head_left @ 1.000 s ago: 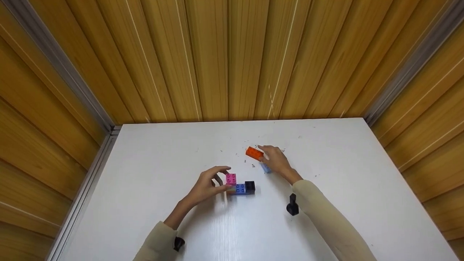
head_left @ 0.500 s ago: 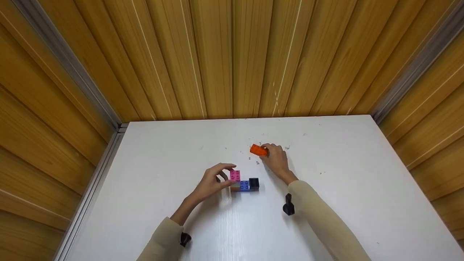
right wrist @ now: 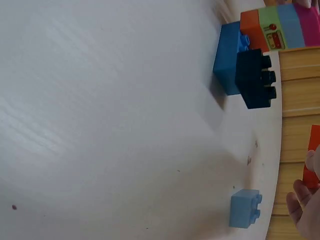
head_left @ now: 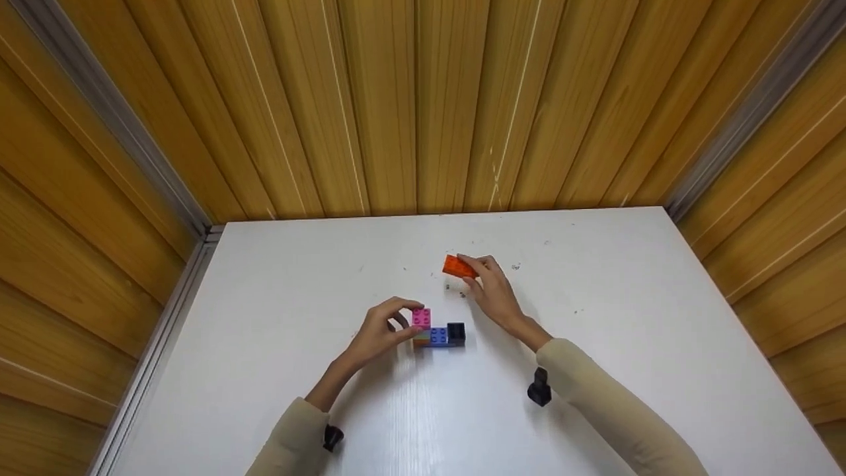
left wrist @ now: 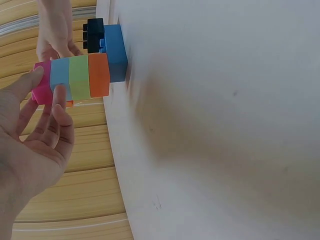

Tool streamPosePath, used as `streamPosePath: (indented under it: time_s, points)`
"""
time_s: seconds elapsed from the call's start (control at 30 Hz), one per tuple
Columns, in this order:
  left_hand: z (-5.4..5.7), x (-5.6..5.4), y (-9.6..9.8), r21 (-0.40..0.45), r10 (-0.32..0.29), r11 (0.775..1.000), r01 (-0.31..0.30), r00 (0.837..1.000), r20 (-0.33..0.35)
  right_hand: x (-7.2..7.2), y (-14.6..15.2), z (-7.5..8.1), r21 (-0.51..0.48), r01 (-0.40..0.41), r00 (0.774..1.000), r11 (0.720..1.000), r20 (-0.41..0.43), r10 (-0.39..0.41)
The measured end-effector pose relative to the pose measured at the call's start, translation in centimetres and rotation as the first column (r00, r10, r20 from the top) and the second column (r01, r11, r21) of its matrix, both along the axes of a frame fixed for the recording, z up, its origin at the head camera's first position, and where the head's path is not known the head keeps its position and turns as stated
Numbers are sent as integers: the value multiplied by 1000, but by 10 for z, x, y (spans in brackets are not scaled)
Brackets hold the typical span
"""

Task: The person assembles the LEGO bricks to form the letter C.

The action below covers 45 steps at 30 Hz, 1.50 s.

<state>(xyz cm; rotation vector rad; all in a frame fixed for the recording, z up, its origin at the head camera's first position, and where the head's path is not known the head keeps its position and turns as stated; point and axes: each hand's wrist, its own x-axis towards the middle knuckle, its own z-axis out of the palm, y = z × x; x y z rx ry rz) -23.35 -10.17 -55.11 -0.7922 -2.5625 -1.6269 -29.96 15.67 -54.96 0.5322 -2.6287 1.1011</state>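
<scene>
- Chiefly, I judge, the relation that counts is between two held things: the orange, oblong plastic brick (head_left: 455, 266) and the upright stack of pink, pale-blue, green and orange plastic bricks (left wrist: 78, 76).
- The right hand (head_left: 497, 295) has thumb and fingers pinching the orange brick at one end; most of its length juts out leftward past the fingertips. Its long axis runs roughly left to right, the free end slanting away from the person. It appears raised clear of the white tabletop (head_left: 297, 277).
- From the right fingers, the stack lies leftward and closer to the person, well apart from the orange brick – a gap separates them.
- The left hand (head_left: 382, 330) pinches the stack near its pink top, between thumb and fingers, coming at it from the left. It is the nearer hand to the stack, the right hand to the orange brick.
- Below the left fingers, the stack appears to rise from one end of a blue, studded plastic brick (head_left: 438, 336); rightward of those fingers, a black, studded plastic brick (head_left: 456, 332) sits on the other end.
- Beneath the right fingers, a small, light-blue plastic brick (right wrist: 242, 209) rests on the tabletop – touching neither hand.
</scene>
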Motion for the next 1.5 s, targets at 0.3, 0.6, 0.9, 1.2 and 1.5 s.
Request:
streamPosePath:
  time_s: [0.3,0.6,0.9,1.2,1.5]
  points:
    - [-3,0,-3,13,7,1000,-7,1000,25,34,1,33,67,-184,983,981,8,184]
    - [-6,-2,-3,39,17,999,-20,998,57,58,8,42,114,-267,964,957,30,265]
    - [-7,-4,-4,43,18,999,-21,997,72,64,9,35,125,-359,933,925,25,358]
    - [-5,-4,-4,52,-8,999,5,998,60,63,3,37,81,-389,918,918,-44,393]
    - [-8,-3,0,59,-12,998,9,998,58,63,2,40,219,-434,888,874,-59,456]
